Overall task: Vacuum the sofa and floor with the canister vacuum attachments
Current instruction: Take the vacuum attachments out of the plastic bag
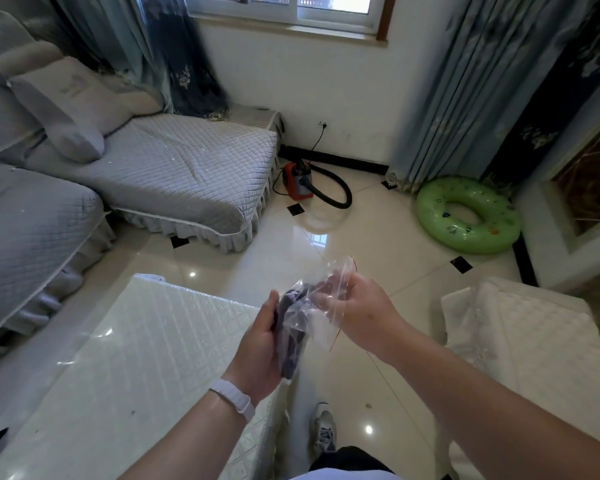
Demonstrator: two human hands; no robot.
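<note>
Fingers (273, 304) of the left hand (258, 344) are curled round a dark attachment (291, 341) through a clear plastic bag (342, 271), while the loose upper part of the bag is pinched by the right hand (359, 306). Both are held in the air above the floor (378, 237), well apart from the vacuum (297, 180), which sits by the wall just beside the end of the sofa (187, 168). The attachment is judged to be light, stiff plastic. The film around it is thin, soft and slippery, so a firm hold is best taken on the hard body through the bag, with the film drawn off from its open edge. Its long axis is seen to run from the left palm away from the person. Which end is the nozzle cannot be told, since creases and glare blur it, and more than one piece may be inside.
</note>
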